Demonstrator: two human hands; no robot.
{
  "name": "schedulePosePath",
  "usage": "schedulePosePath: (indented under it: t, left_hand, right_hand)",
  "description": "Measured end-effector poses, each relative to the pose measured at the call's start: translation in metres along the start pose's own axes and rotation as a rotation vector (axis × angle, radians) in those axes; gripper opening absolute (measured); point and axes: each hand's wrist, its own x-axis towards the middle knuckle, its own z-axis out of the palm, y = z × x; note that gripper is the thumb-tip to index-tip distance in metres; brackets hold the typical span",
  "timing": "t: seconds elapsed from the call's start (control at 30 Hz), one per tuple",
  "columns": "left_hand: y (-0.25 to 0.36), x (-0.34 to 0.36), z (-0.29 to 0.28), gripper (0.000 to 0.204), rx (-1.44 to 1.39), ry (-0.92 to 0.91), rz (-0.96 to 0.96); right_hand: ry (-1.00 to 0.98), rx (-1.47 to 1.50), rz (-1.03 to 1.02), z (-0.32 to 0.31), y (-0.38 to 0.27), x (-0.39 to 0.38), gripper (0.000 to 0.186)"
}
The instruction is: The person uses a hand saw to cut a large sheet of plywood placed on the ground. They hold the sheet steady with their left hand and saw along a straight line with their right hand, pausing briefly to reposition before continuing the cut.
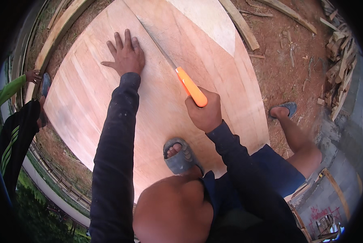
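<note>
Bare knee (173, 210): smooth and rounded, nearest the camera, beside navy cloth shorts (276, 170).
Sleeves (114, 162): dark, close-fitting knit, flecked with pale dust.
Sandal (175, 160): grey, moulded, with a broad ribbed strap; it pressed on the panel, toes showing.
Right hand (205, 111): fingers closed firmly around the handle of the handsaw.
Handsaw (191, 88): smooth, glossy orange grip, rounded at the butt; its narrow grey metal blade lay over the panel, pointing away and leftward. Where blade gave way to the dark line in the wood was hard to tell.
Plywood panel (161, 105): broad, thin, pinkish-tan, streaked with grain, with a paler pointed patch at the far right.
Left hand (126, 56): palm down, fingers spread, flat on the plywood left of the blade, grasping nothing.
Timber beam (62, 30): rough, squared, pale, past the panel's left edge; another person's hand (33, 76) touched it.
Ground (286, 52): reddish earth, littered with splinters.
Offcuts (341, 73): jagged wooden pieces, heaped at far right beside grey concrete (357, 89).
</note>
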Motion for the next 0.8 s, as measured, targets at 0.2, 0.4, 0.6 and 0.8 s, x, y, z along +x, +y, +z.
schedulePosePath:
  t: [0.2,0.4,0.6,0.8]
  left_hand:
    - [0.01,-0.004,-0.001,0.049,-0.006,-0.026,-0.005]
    - [0.009,-0.002,-0.003,0.049,-0.038,-0.037,-0.051]
    - [0.005,-0.012,-0.014,0.05,-0.287,0.017,-0.011]
    - [0.03,-0.102,-0.07,0.055,-0.399,-0.257,0.817]
  right_hand:
    - [-0.054,-0.259,0.039,-0.105,-0.015,-0.15,0.022]
    - [0.003,-0.244,0.012,-0.164,-0.032,-0.201,0.007]
    - [0.179,0.213,0.343,-0.158,-0.014,-0.192,0.036]
    - [0.222,0.161,0.333,-0.16,-0.003,-0.188,0.007]
